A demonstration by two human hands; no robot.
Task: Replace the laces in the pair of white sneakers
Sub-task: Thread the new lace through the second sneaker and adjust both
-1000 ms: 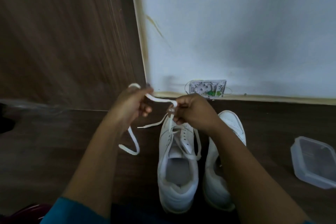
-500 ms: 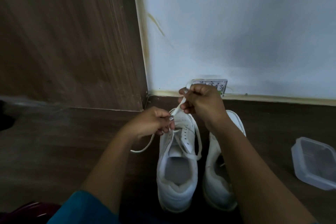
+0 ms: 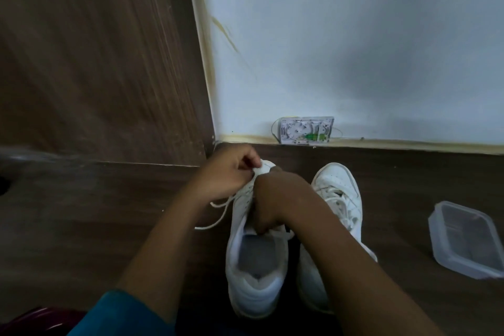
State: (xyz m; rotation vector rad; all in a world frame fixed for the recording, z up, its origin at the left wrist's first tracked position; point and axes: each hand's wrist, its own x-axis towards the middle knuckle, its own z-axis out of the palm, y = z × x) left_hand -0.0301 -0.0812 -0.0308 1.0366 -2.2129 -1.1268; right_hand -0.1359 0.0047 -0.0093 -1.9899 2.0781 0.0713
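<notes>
Teal sleeve (image 3: 120,311) at the near edge, on the left forearm. Dark wood-grain floor (image 3: 95,226) carries everything.

Two white sneakers stand side by side, heels toward the viewer, toes toward the wall. Left sneaker (image 3: 256,267): its mouth is open, with the grey lining visible. Right sneaker (image 3: 341,196): partly hidden under the right forearm; its toe and laced front show beyond the wrist.

Right hand (image 3: 278,199) lies over the left sneaker's tongue and eyelet area, fingers curled down toward the shoe's opening (what they grip is hidden, so I cannot tell whether it holds lace or tongue).

Left hand (image 3: 226,172) sits just beyond, at the left sneaker's toe end, fingers closed in a pinch on the white lace (image 3: 218,215). From that hand the lace trails down and left in a loose loop, resting on the floor beside the shoe.

Clear plastic container (image 3: 469,240) lies to the right, well apart from the sneakers.

Farther back: wooden panel (image 3: 95,63) at left meets a pale wall (image 3: 354,35) at a corner. A small open wall box (image 3: 306,129) with wiring inside sits at the base of the wall, just above the floor line.
</notes>
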